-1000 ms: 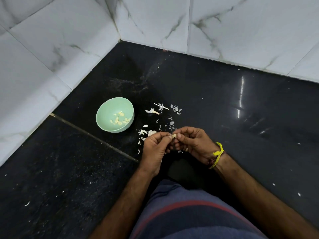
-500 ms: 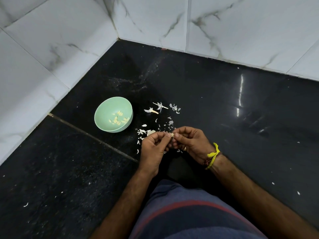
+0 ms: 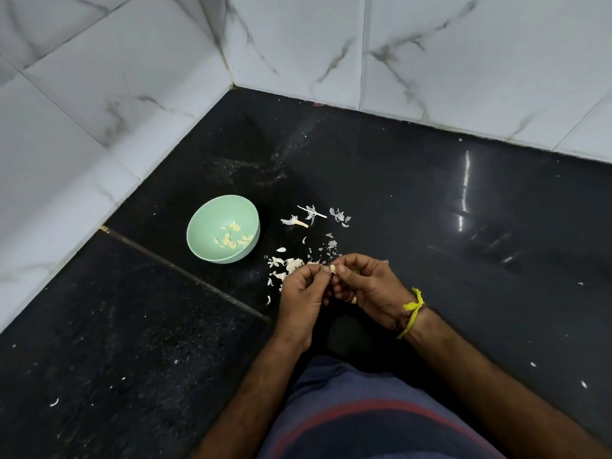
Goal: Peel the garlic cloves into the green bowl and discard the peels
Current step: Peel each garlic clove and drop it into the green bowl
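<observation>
Pinching one garlic clove (image 3: pixel 332 268) between my left hand (image 3: pixel 299 293) and right hand (image 3: pixel 366 286) — both clamped on it. Best to strip the skin gently, then drop the clove into the green bowl (image 3: pixel 212 217) — peels (image 3: pixel 286 265) stay outside.

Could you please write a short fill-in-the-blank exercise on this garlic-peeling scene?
1. The round pale green bowl holds peeled garlic ____.
2. The left hand and right hand pinch one small pale garlic clove ____ them.
3. White papery peels lie scattered on the ____ stone floor.
4. A ____ thread circles the right wrist.

Missing words: cloves; between; black; yellow
</observation>
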Demonstrator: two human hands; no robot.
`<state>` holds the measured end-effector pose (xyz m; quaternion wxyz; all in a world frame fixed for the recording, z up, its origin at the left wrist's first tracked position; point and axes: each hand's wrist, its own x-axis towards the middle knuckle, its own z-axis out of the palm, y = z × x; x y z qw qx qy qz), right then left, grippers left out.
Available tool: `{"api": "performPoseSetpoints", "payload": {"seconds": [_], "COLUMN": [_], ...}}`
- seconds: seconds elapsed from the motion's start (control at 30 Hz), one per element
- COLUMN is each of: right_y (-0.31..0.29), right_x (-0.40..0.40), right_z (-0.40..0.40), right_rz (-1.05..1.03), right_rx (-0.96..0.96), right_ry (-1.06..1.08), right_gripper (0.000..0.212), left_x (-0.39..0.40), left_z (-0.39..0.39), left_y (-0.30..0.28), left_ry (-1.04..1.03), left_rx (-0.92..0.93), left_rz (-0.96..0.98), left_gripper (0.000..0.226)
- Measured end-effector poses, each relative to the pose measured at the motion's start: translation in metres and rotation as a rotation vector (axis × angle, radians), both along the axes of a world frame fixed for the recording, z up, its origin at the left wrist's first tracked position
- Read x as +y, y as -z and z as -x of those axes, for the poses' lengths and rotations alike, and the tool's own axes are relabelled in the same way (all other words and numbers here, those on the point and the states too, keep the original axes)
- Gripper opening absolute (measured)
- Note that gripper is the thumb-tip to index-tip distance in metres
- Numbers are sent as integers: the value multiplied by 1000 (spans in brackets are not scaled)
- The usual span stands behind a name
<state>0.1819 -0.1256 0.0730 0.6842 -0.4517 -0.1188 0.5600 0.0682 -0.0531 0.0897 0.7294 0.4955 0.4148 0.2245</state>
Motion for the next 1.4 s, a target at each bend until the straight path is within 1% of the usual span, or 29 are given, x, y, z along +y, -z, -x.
{"api": "performPoseSetpoints", "payload": {"seconds": [0.03, 0.1, 0.17, 0.23, 0.3, 0.37, 0.4, 0.47, 0.53, 0.57, 0.63, 0.7, 0.77, 0.83, 0.9, 1.03, 1.17, 1.23, 1.3, 1.33, 1.4], "right_y": [-1, -4, -6, -7, -5, -5, -6, -9, -12, -12, -10, -6, -2, 2, 4, 0, -3, -3, -4, -3, -3], "right_x": [1, 5, 9, 10, 8, 8, 9, 11, 10, 10, 9, 9, 10, 9, 8, 7, 6, 6, 7, 7, 7], "right_z": [2, 6, 9, 11, 13, 15, 16, 15, 14, 14, 14, 13, 10, 7, 6, 4, 2, 2, 3, 3, 4], "right_rz": [17, 55, 87, 106, 134, 157, 166, 178, 177, 181, 209, 247, 264, 266, 265, 237, 229, 221, 215, 214, 220], "right_rx": [-98, -365, -576, -719, -883, -964, -937, -773, -595, -550, -555, -631, -656, -600, -534, -364, -245, -227, -248, -264, -288], "right_ry": [22, 82, 126, 152, 166, 152, 135, 115, 129, 140, 150, 123, 88, 81, 101, 160, 181, 193, 205, 212, 219], "right_gripper": [11, 5, 9, 15, 18, 16, 14, 11, 9, 8, 7, 4, 5, 8, 12, 14, 15, 10, 7, 8, 10], "left_x": [2, 7, 11, 11, 11, 12, 13, 14, 13, 12, 11, 11, 10, 10, 9, 6, 7, 9, 10, 11, 11], "left_z": [1, 4, 7, 8, 7, 7, 7, 7, 8, 8, 8, 9, 7, 6, 5, 5, 4, 4, 4, 5, 6], "left_y": [1, 7, 12, 16, 17, 17, 18, 18, 18, 19, 22, 23, 22, 20, 18, 19, 20, 19, 14, 14, 15], "left_ry": [-15, -32, -15, -11, -26, -44, -48, -48, -32, -18, 9, 33, 63, 93, 132, 217, 185, 123, 87, 92, 120], "left_rx": [34, 118, 196, 224, 246, 263, 277, 307, 338, 353, 378, 399, 414, 424, 429, 438, 373, 345, 302, 282, 271], "left_rz": [-52, -174, -273, -323, -365, -420, -448, -513, -574, -592, -613, -643, -668, -678, -680, -665, -672, -688, -704, -738, -842], "left_gripper": [14, 16, 18, 16, 18, 21, 19, 15, 20, 24, 26, 23, 17, 12, 12, 24, 8, 10, 19, 22, 18]}}
